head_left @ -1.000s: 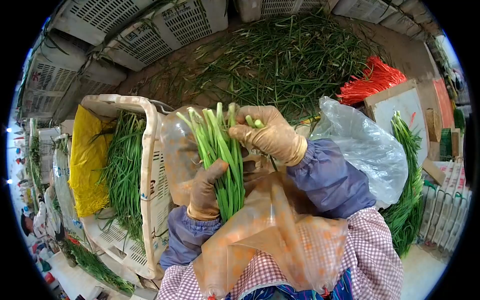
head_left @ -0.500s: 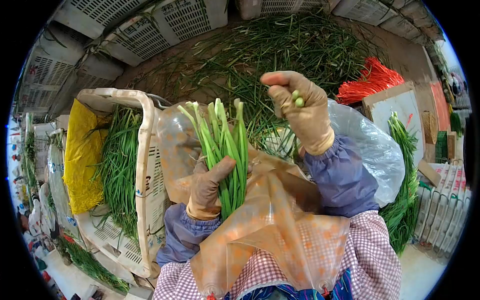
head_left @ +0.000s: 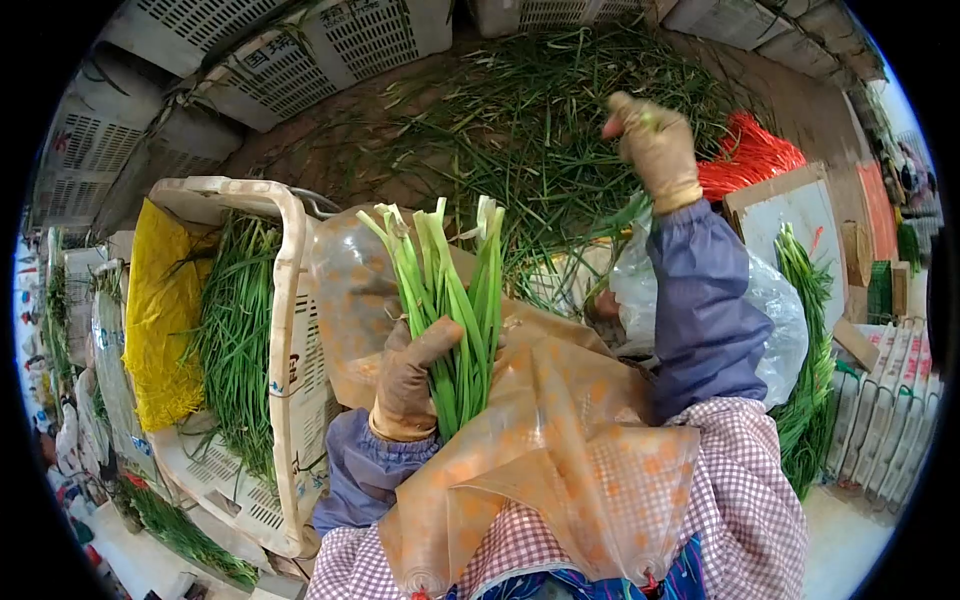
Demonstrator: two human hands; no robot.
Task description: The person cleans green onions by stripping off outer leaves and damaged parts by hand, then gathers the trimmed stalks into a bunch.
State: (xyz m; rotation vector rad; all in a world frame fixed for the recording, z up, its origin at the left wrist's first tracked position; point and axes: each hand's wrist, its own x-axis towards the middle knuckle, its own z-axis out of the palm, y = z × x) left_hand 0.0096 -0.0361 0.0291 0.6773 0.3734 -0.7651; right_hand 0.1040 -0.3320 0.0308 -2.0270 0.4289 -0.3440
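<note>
One bunch of green stalks point(head_left: 472, 330) is pointing its pale ends farward, right of the white basket point(head_left: 288, 300), the left hand's point(head_left: 404, 378) grip clasping it. Farther right, the blurred right hand point(head_left: 660, 150) is curling its grip around a loose stalk point(head_left: 650, 119).

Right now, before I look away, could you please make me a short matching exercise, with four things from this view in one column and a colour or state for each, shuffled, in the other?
Things:
1. The left hand
2. The right hand
3. The sheet at the side of the crate
4. The strands beside the board

Colours and states:
A. Red
B. Closed around green stalks
C. Yellow
D. Held out, seen against loose leaves

Right pairs: 1-B, 2-D, 3-C, 4-A.
</note>
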